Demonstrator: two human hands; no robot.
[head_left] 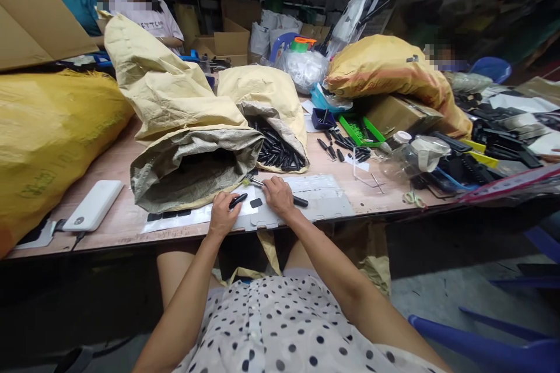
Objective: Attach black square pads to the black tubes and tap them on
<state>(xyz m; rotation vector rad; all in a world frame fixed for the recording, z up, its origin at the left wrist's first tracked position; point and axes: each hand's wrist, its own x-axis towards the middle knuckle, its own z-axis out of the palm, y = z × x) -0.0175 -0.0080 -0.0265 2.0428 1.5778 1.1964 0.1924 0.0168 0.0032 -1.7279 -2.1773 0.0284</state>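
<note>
My left hand [222, 214] is closed on a small black tapered piece [238, 201], its end sticking out past the fingers toward the right. Beside it, my right hand [279, 195] grips a thin metal-shafted tool [258, 182]. A black handle [300, 201] shows on the far side of that hand, in line with the shaft; the join is hidden under the palm. Below both hands lies a grey-white sheet [326, 197] with a black rounded patch [256, 203]. An open paper-lined sack [196, 172] gapes just behind my left hand, its inside dark.
Another sack [271, 84] holds many black tapered pieces [280, 148]. Right of it are loose black pieces, a green tray [361, 130], a clear jar [406, 160] and scissors [413, 199]. A white power bank [94, 205] and yellow sack [56, 145] lie left. People sit opposite.
</note>
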